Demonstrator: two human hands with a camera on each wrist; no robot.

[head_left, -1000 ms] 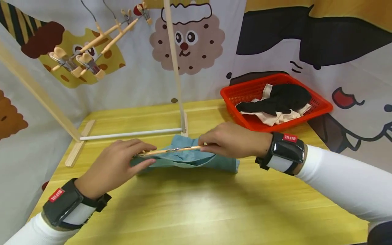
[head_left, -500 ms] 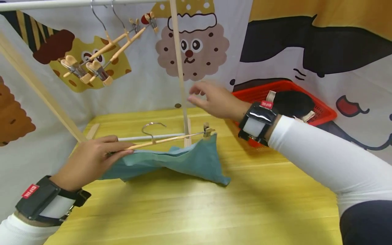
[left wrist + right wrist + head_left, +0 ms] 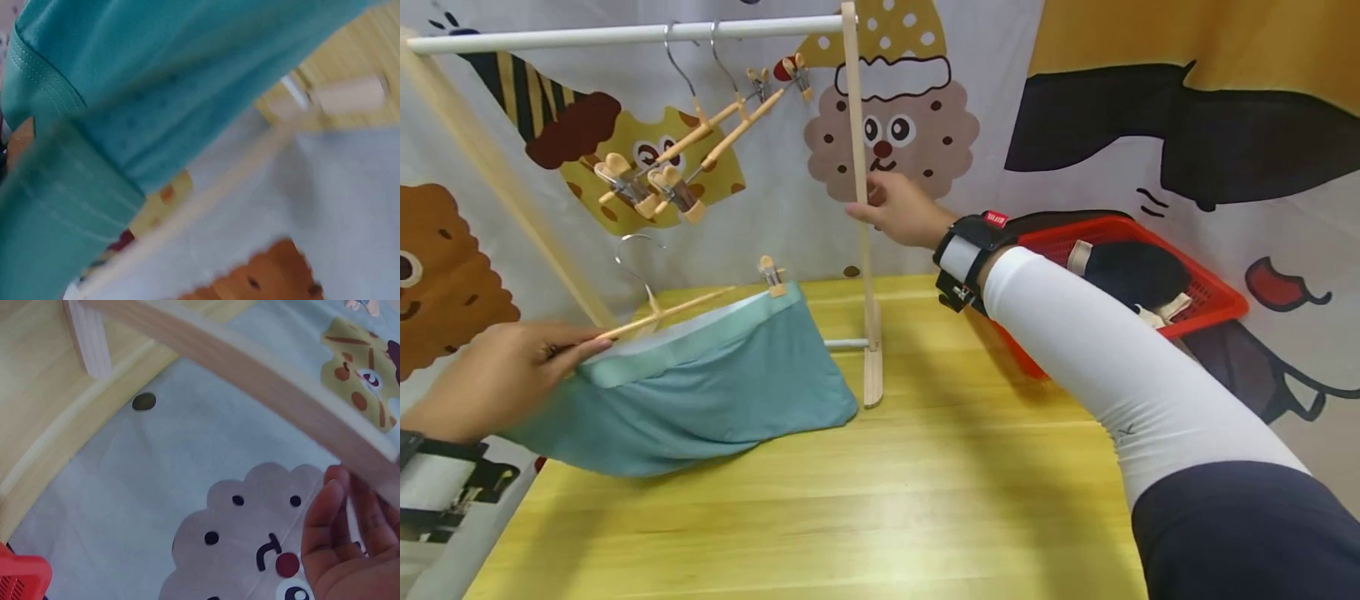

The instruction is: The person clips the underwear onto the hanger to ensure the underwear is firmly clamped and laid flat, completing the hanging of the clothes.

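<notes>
Holds the clip hanger between thumb and fingers of the left hand; suspends the teal garment below it, over the bench. Grips the rack upright with thumb and fingers of the right hand.

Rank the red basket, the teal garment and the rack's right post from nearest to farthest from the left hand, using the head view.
1. Teal garment: hangs right beside the left hand, which holds its hanger.
2. Rack's right post: farther to the right, beyond the garment.
3. Red basket: at the far right.
</notes>
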